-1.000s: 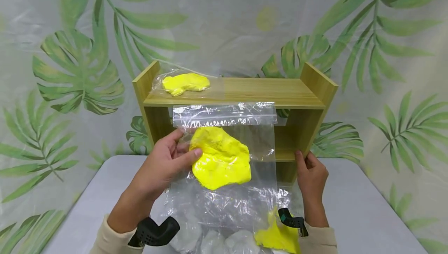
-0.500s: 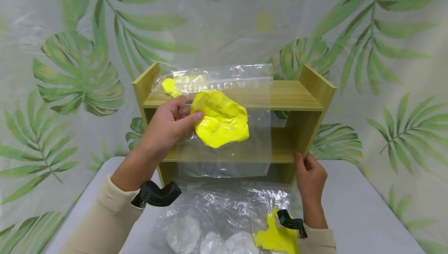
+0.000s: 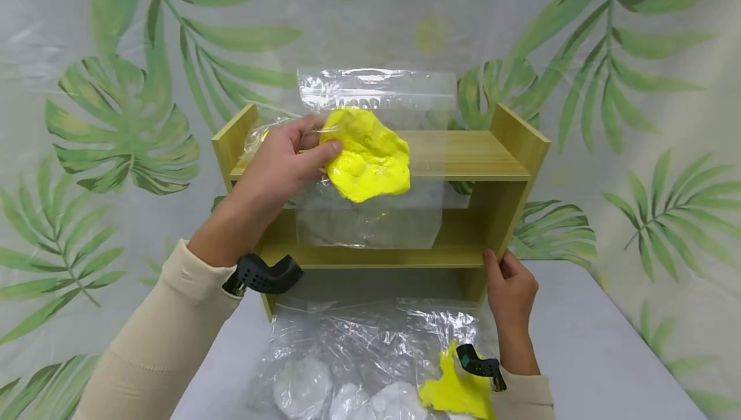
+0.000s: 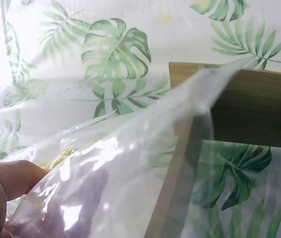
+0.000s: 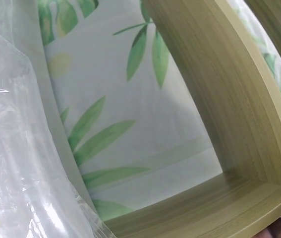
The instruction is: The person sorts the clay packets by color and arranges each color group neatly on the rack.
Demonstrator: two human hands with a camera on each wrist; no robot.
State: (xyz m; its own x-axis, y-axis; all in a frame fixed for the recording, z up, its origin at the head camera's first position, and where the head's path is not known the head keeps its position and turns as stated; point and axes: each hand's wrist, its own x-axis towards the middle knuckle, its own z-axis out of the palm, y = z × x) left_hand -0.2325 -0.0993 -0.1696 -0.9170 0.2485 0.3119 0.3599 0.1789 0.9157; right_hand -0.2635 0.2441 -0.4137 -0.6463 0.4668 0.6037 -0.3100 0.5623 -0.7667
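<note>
My left hand (image 3: 286, 159) pinches a clear zip bag (image 3: 376, 227) by its left side, thumb in front. A flattened lump of bright yellow clay (image 3: 370, 159) sits inside the bag. The bag hangs upright before the top board of a small wooden shelf (image 3: 475, 156), overlapping it in the head view. In the left wrist view the bag's film (image 4: 120, 163) fills the middle, with the thumb (image 4: 19, 176) at its edge. My right hand (image 3: 512, 288) grips the shelf's right side panel near the middle board. A second bag on the top left is mostly hidden behind my left hand.
On the white table (image 3: 590, 330) before the shelf lie more clear bags, holding white lumps (image 3: 302, 386) and a flat yellow piece (image 3: 457, 388). A leaf-print cloth (image 3: 370, 34) hangs behind the shelf.
My left hand has raised the bag of yellow clay from in front of the shelf's middle to the height of the top board. My right hand stays on the side panel.
</note>
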